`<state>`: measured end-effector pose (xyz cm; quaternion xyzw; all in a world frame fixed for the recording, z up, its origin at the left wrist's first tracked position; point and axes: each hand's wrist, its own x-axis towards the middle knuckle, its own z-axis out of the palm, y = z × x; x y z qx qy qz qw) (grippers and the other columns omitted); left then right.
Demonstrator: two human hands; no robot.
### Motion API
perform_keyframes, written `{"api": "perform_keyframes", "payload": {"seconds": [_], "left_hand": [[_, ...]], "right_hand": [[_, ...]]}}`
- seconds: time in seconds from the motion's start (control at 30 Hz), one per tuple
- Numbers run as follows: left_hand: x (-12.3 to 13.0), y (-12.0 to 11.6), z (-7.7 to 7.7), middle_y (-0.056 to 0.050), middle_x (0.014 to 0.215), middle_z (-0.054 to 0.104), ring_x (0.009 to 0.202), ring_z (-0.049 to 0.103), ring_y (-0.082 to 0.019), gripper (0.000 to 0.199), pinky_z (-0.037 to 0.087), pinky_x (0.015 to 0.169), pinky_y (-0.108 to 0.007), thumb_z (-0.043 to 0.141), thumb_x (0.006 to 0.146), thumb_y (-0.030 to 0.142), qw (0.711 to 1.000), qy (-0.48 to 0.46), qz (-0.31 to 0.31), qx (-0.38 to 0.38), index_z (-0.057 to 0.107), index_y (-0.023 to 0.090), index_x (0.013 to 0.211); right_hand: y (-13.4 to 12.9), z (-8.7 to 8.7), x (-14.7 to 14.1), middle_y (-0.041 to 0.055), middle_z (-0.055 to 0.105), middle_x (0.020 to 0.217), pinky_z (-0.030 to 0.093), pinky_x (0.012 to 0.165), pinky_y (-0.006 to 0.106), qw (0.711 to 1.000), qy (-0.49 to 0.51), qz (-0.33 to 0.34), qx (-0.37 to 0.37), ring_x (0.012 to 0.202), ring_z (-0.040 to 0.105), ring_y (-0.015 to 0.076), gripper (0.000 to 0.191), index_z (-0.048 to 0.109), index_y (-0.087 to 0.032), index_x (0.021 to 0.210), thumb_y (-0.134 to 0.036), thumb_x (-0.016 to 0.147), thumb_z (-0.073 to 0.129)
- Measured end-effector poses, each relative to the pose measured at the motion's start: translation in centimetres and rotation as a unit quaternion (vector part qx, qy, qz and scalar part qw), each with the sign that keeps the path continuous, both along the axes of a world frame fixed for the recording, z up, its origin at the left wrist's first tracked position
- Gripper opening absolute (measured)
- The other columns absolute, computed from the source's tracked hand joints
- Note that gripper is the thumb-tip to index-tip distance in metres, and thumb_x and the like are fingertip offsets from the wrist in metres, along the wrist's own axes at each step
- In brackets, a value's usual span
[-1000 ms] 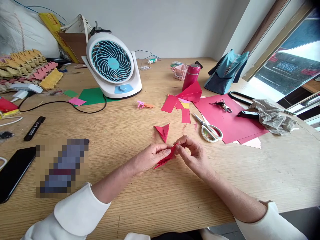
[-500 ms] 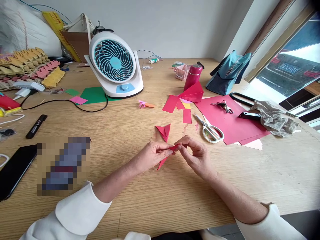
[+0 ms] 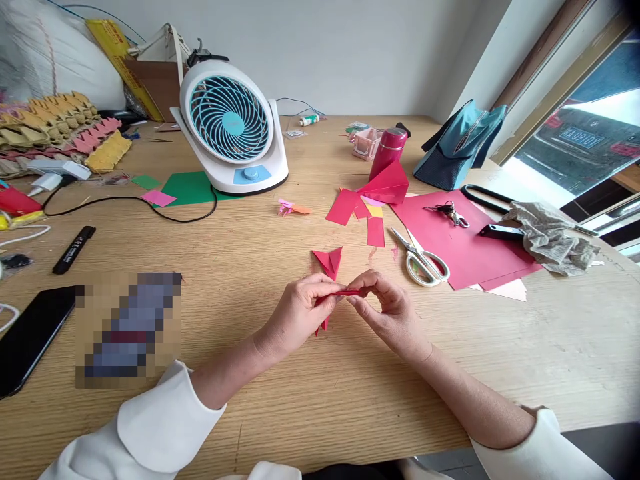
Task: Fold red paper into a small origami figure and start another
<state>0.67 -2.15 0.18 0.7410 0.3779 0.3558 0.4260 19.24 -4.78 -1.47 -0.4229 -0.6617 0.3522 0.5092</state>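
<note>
Between my two hands is a small folded piece of red paper (image 3: 345, 292), seen nearly edge-on. My left hand (image 3: 299, 308) pinches it between thumb and fingers, and a pointed red end hangs below those fingers. On the other side, my right hand (image 3: 387, 310) grips the right end with bent fingertips, which partly cover it. Just beyond the fingers, a second folded red paper piece (image 3: 329, 260) with two points lies on the table. White-handled scissors (image 3: 425, 260) rest open to the right of my right hand.
Red sheets (image 3: 435, 233) with keys (image 3: 450, 212) on top lie at the right. Red scraps (image 3: 343, 207) sit near a pink flask (image 3: 389, 152). A white fan (image 3: 233, 127) stands at the back, its cable running left. A black phone (image 3: 37, 337) lies at the left.
The folded red paper has turned more edge-on between my fingers. My left hand has shifted slightly left, and the hanging red point has changed its angle. The view has moved a little.
</note>
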Motion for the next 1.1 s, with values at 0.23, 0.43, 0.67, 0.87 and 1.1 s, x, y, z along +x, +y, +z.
{"api": "perform_keyframes", "payload": {"seconds": [0.23, 0.43, 0.67, 0.87, 1.1], "left_hand": [[0.1, -0.1, 0.0, -0.007, 0.099, 0.072, 0.092, 0.066, -0.018, 0.022, 0.052, 0.082, -0.027, 0.062, 0.087, 0.011, 0.995, 0.04, 0.043, 0.079, 0.075, 0.017, 0.103], [0.2, -0.1, 0.1, -0.008, 0.101, 0.071, 0.093, 0.067, -0.017, 0.019, 0.053, 0.084, -0.028, 0.064, 0.091, 0.023, 0.993, 0.03, 0.043, 0.102, 0.072, 0.016, 0.107], [0.1, 0.0, 1.0, -0.009, 0.106, 0.07, 0.098, 0.066, -0.017, 0.025, 0.053, 0.086, -0.028, 0.052, 0.097, 0.019, 0.994, 0.028, 0.005, 0.109, 0.072, 0.018, 0.112], [0.0, 0.0, 0.7, -0.008, 0.106, 0.067, 0.103, 0.064, -0.018, 0.028, 0.053, 0.091, -0.03, 0.061, 0.09, 0.012, 0.972, 0.057, 0.024, 0.227, 0.068, 0.018, 0.117], [0.0, 0.0, 0.3, -0.008, 0.113, 0.066, 0.111, 0.063, -0.019, 0.032, 0.054, 0.096, -0.034, 0.06, 0.09, 0.01, 0.955, 0.082, 0.032, 0.282, 0.064, 0.021, 0.12]], "right_hand": [[0.0, -0.3, -0.1, 0.002, 0.061, 0.085, 0.048, 0.075, 0.033, 1.0, 0.023, -0.007, 0.019, 0.079, 0.057, 0.0161, 0.002, 0.064, -0.024, 0.091, -0.023, 0.093, 0.064], [0.0, -0.2, 0.0, 0.0028, 0.061, 0.086, 0.049, 0.078, 0.035, 0.999, 0.033, -0.022, 0.014, 0.081, 0.058, 0.0171, 0.002, 0.064, -0.024, 0.091, -0.025, 0.092, 0.065], [0.1, -0.2, 0.2, 0.0036, 0.063, 0.087, 0.051, 0.079, 0.036, 0.999, 0.033, -0.038, 0.016, 0.083, 0.059, 0.0184, 0.004, 0.065, -0.025, 0.091, -0.029, 0.093, 0.064], [0.1, -0.4, 0.2, 0.0029, 0.065, 0.091, 0.051, 0.082, 0.034, 0.998, 0.06, -0.03, -0.009, 0.085, 0.061, 0.0172, 0.005, 0.065, -0.025, 0.098, -0.028, 0.093, 0.064], [0.0, -0.4, -0.1, 0.0028, 0.065, 0.091, 0.054, 0.08, 0.033, 0.992, 0.114, -0.012, -0.051, 0.084, 0.061, 0.0165, 0.012, 0.063, -0.025, 0.098, -0.033, 0.091, 0.068]]}}
